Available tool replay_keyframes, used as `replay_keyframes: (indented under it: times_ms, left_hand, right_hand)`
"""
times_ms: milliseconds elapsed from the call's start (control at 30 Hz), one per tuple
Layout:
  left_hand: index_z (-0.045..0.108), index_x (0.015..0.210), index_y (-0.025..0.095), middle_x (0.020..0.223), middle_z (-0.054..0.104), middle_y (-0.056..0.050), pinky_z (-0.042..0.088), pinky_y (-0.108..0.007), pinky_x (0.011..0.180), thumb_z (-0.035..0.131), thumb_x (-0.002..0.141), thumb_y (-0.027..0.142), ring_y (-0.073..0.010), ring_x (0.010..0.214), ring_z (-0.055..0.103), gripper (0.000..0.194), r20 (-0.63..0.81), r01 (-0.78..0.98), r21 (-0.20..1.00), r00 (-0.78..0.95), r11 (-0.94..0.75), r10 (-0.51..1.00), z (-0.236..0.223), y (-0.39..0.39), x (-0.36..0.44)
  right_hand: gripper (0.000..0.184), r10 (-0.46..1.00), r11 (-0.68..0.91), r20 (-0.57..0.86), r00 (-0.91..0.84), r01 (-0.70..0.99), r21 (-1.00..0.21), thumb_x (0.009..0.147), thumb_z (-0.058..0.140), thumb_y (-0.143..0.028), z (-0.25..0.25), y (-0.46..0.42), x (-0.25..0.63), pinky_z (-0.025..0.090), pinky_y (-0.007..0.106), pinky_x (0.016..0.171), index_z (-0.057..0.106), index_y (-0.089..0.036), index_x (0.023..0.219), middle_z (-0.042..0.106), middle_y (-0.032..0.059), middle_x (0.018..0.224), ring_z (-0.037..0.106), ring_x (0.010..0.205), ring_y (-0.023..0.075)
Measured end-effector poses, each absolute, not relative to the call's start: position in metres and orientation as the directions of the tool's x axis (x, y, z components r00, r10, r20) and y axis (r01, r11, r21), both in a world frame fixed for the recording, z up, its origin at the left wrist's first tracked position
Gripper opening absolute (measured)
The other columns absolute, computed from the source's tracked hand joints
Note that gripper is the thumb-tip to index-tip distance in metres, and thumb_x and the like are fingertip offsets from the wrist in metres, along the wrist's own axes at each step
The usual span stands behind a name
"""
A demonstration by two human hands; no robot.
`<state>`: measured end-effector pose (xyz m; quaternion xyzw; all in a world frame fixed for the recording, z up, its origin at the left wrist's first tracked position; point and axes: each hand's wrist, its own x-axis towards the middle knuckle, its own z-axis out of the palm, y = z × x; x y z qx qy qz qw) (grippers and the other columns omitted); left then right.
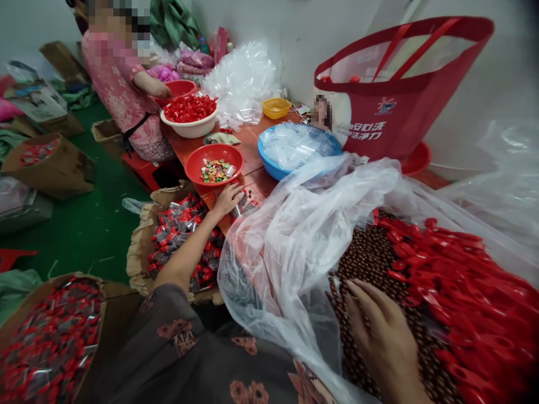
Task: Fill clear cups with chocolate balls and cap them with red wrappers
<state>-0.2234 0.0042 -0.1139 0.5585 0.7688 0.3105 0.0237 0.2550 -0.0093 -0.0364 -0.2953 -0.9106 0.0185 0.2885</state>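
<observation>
My left hand [228, 199] reaches to the table edge, fingers stretched out and slightly spread beside small clear containers with red tops [245, 205]. A few loose brown beads lie near its fingertips. My right hand [379, 331] is low over a heap of small round brown beads [366, 261], its fingers bent down into them. At its fingertips a small clear plastic container [334, 287] shows in part; the thumb is hidden. Right of that hand lies a pile of red plastic pieces [475, 286]. A crumpled clear plastic sheet [295, 241] borders the beads.
A cardboard box [141, 247] of filled containers stands below my left arm, another [103, 320] at lower left. On the table [252, 137] are a red bowl [193, 163] of colourful bits, a blue basin [269, 163] of clear plastic pieces and a red bag [391, 123]. A co-worker [122, 90] stands at upper left.
</observation>
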Motion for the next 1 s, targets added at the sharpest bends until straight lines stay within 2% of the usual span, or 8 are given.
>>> replay_keyframes:
  times_ms: [100,200,300,367,467,733,867,1000]
  left_hand:
    - [0.066,0.125,0.019,0.140,0.056,-0.009,0.029,-0.049,0.118,0.061,0.088,0.039,-0.0281,0.141,0.039,0.042,0.329,0.875,0.460,-0.322,0.147,0.888,-0.116,-0.007,-0.216]
    - [0.065,0.126,0.021,0.143,0.054,-0.009,0.027,-0.058,0.117,0.066,0.085,0.041,-0.0333,0.143,0.034,0.046,0.280,0.892,0.429,-0.283,0.144,0.917,-0.118,-0.018,-0.207]
    - [0.064,0.127,0.021,0.148,0.048,-0.010,0.025,-0.060,0.117,0.064,0.086,0.042,-0.0351,0.143,0.033,0.046,0.241,0.896,0.415,-0.274,0.156,0.931,-0.120,-0.027,-0.204]
    - [0.064,0.127,0.021,0.149,0.047,-0.009,0.024,-0.059,0.117,0.062,0.088,0.041,-0.0341,0.144,0.033,0.044,0.240,0.900,0.411,-0.260,0.145,0.935,-0.122,-0.030,-0.205]
    - [0.064,0.126,0.020,0.149,0.047,-0.009,0.026,-0.056,0.118,0.060,0.089,0.039,-0.0334,0.144,0.032,0.042,0.263,0.907,0.408,-0.232,0.110,0.937,-0.125,-0.032,-0.211]
    - [0.065,0.125,0.020,0.147,0.050,-0.008,0.028,-0.053,0.118,0.058,0.090,0.038,-0.0309,0.144,0.033,0.040,0.318,0.897,0.438,-0.206,0.050,0.925,-0.132,-0.031,-0.221]
    - [0.065,0.124,0.020,0.146,0.051,-0.008,0.024,-0.054,0.120,0.056,0.091,0.034,-0.0286,0.143,0.036,0.037,0.331,0.890,0.453,-0.224,0.054,0.917,-0.133,-0.038,-0.224]
    - [0.065,0.124,0.026,0.143,0.055,-0.004,0.009,-0.062,0.120,0.057,0.089,0.030,-0.0300,0.144,0.033,0.036,0.313,0.881,0.453,-0.297,0.133,0.902,-0.132,-0.044,-0.224]
  right_hand:
    - [0.042,0.317,0.948,0.424,-0.848,0.289,-0.131,0.095,0.050,-0.022,-0.020,0.002,0.173,0.047,0.044,0.103,0.050,-0.023,0.137,0.058,0.0120,0.134,0.051,0.128,0.0273]
    - [0.048,0.145,0.988,0.235,-0.961,0.127,-0.090,0.094,0.054,-0.041,-0.024,0.011,0.106,0.036,0.049,0.113,0.049,-0.027,0.139,0.050,0.0077,0.147,0.036,0.142,0.0307]
    - [0.043,0.140,0.985,0.098,-0.985,0.129,-0.115,0.091,0.055,-0.052,-0.041,0.025,0.085,0.022,0.058,0.116,0.063,-0.026,0.125,0.068,0.0072,0.124,0.043,0.136,0.0327]
    - [0.032,0.191,0.976,0.031,-0.981,0.186,-0.111,0.093,0.053,-0.050,-0.052,0.038,0.099,0.019,0.056,0.117,0.073,-0.025,0.096,0.074,0.0049,0.096,0.056,0.121,0.0287]
    - [0.039,0.274,0.961,0.034,-0.961,0.272,-0.058,0.098,0.048,-0.041,-0.058,0.056,0.141,0.029,0.047,0.111,0.069,-0.024,0.070,0.071,0.0009,0.075,0.064,0.096,0.0217]
    - [0.043,0.381,0.924,-0.065,-0.922,0.382,-0.002,0.098,0.046,-0.041,-0.045,0.080,0.189,0.042,0.038,0.080,0.065,-0.024,0.063,0.071,0.0018,0.072,0.063,0.083,0.0221]
    - [0.034,0.341,0.926,-0.107,-0.934,0.353,-0.136,0.097,0.045,-0.039,-0.021,0.080,0.154,0.046,0.033,0.069,0.069,-0.024,0.078,0.071,0.0031,0.075,0.064,0.074,0.0200]
    - [0.026,0.412,0.878,0.159,-0.897,0.344,-0.334,0.099,0.042,-0.034,0.009,0.066,0.077,0.051,0.032,0.073,0.065,-0.023,0.105,0.070,0.0069,0.095,0.066,0.083,0.0194]
